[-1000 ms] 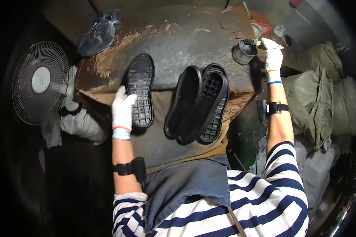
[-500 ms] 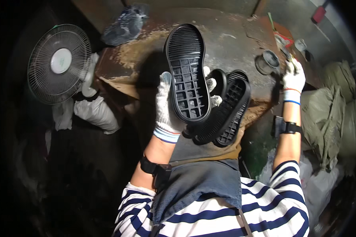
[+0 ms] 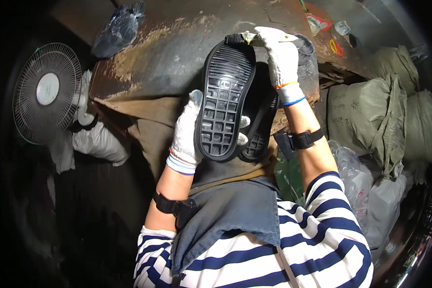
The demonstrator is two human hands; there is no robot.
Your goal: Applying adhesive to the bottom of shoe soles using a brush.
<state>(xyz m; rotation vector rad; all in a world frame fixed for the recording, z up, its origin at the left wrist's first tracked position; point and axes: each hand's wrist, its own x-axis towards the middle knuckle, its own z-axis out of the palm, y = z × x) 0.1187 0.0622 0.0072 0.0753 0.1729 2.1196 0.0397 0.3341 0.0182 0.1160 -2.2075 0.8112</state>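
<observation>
My left hand, in a white knitted glove, is closed around a black rubber shoe sole, its ridged and gridded face toward me. The thumb lies along its left edge and fingertips show at the right. In my gloved right hand, pinched at the sole's far end, is a small brush with dark bristles touching the sole's rim. The brush's pale handle end pokes out to the right of the hand. Partly hidden behind the held sole, more black soles rest over my lap.
A grey pot stands on the worn bench, partly behind my right hand. Yellow-handled scissors lie farther right. A fan is at left, a dark plastic bag at far left, and green sacks at right.
My right hand has come left from the bench's right side to the sole's far end, with the brush now visible in it. The view has shifted; my left hand still holds the sole.
</observation>
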